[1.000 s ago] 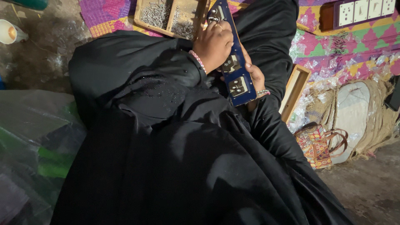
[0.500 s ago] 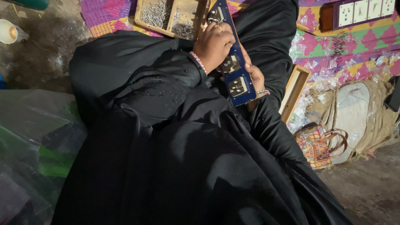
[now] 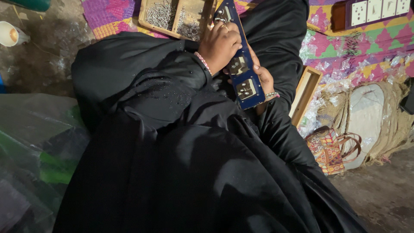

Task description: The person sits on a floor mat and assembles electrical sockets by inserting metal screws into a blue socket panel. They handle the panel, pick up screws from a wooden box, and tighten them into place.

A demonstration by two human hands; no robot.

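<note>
Our left hand (image 3: 220, 43) presses closed on the far part of the dark blue switch panel (image 3: 241, 64); our right hand (image 3: 264, 78) grips it from beneath, near the wooden screw tray (image 3: 177, 17).

A wooden tray (image 3: 174, 32) of screws lay just beyond the fingers — a patterned bag (image 3: 327, 149) and white cup (image 3: 9, 34) well apart.

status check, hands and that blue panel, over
Left hand on top of blue panel, gripping. Right hand supports it from beneath. Screw tray just beyond, nothing in the way.
</note>
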